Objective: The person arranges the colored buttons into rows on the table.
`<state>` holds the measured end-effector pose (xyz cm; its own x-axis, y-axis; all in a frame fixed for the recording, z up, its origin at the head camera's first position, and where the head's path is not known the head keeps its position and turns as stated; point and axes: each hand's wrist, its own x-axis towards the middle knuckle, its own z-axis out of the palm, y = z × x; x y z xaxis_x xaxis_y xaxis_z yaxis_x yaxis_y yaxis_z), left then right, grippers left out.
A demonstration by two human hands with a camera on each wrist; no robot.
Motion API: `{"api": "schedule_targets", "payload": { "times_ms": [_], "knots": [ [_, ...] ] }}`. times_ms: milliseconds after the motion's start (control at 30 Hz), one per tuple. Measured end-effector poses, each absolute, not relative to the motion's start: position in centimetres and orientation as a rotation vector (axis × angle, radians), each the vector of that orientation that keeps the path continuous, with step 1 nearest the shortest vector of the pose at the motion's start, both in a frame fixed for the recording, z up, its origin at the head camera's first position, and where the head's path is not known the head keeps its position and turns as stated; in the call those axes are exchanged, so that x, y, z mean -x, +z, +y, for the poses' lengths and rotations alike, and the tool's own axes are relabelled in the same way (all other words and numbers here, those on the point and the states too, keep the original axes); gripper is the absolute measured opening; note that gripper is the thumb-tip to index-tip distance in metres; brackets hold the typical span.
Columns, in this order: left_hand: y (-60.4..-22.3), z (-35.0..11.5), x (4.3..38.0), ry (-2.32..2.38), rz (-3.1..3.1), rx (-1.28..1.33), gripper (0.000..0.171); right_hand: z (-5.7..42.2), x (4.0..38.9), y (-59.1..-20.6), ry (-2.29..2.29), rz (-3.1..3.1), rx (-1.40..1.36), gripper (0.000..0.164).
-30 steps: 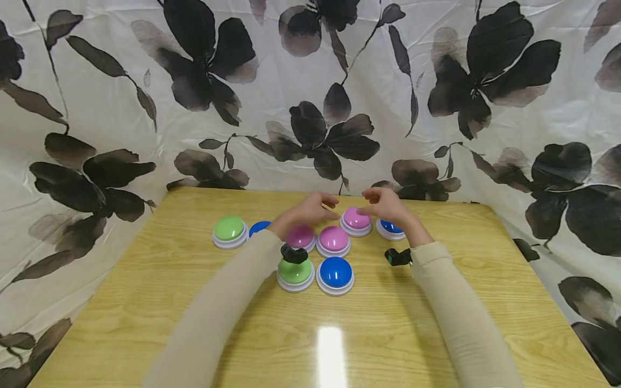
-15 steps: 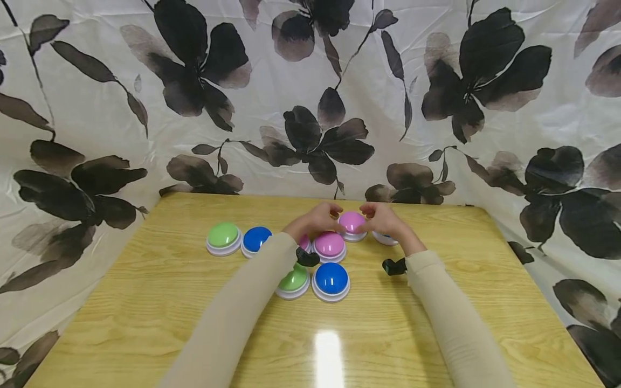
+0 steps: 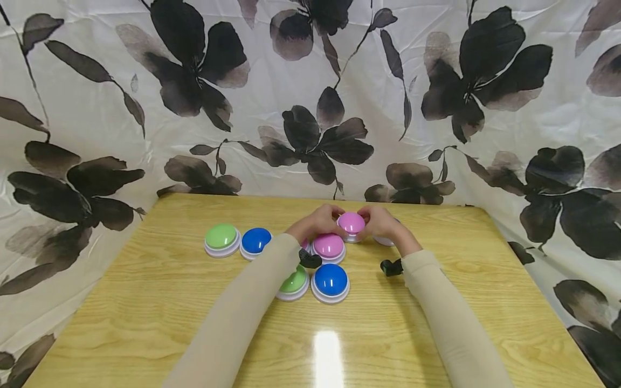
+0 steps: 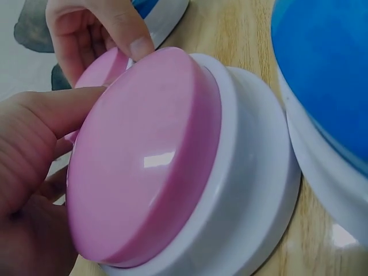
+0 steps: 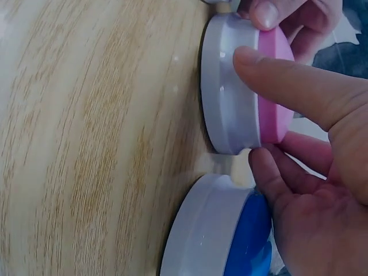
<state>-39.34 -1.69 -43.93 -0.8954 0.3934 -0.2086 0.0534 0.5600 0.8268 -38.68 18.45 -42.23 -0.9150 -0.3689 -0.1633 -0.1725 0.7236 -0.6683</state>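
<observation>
A pink dome push button (image 3: 351, 223) on a white base is between my two hands at the back of the table. My left hand (image 3: 320, 219) pinches its left side, and my right hand (image 3: 382, 222) pinches the right side. In the right wrist view my right thumb (image 5: 250, 60) presses the base of the held pink button (image 5: 276, 98), with fingers curled below. My left hand's fingertips (image 5: 267, 14) touch its far edge there. Another pink button (image 4: 144, 155) covers part of the held one in the left wrist view. Whether the base is off the table I cannot tell.
A pink button (image 3: 329, 245) stands just in front, with a blue button (image 3: 331, 280) and a green button (image 3: 293, 281) nearer me. To the left are another blue button (image 3: 256, 241) and green button (image 3: 222, 237). My right hand partly hides a blue button (image 5: 247, 236). Floral cloth (image 3: 262, 108) hangs behind.
Both hands have come down and inward from beside the pink button and now grip it from either side. The view has tilted slightly.
</observation>
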Motion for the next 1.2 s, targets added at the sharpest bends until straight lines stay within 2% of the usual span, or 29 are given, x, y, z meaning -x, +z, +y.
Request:
{"api": "schedule_targets", "payload": {
  "times_ms": [400, 600, 767, 933, 1200],
  "knots": [
    [-45.0, -2.3, 38.5, 1.284, 2.425, -0.374, 0.071, 18.0, 37.7, -43.4, -1.045, 2.628, 0.408, 0.068],
    [-44.1, -2.9, 38.3, 1.361, 2.344, -0.381, 0.07, 18.0, 37.4, -42.9, -1.082, 2.62, 0.443, 0.07],
    [-42.5, -3.6, 38.3, 1.34, 2.356, -0.504, 0.066, 18.0, 37.4, -42.0, -1.094, 2.613, 0.519, 0.075],
    [-40.9, -4.4, 38.2, 1.325, 2.391, -0.662, 0.06, 17.5, 37.4, -40.5, -1.068, 2.672, 0.628, 0.07],
    [-38.4, -6.5, 37.6, 1.295, 2.489, -0.861, 0.064, 15.9, 36.5, -37.5, -1.085, 2.727, 0.77, 0.066]
  ]
}}
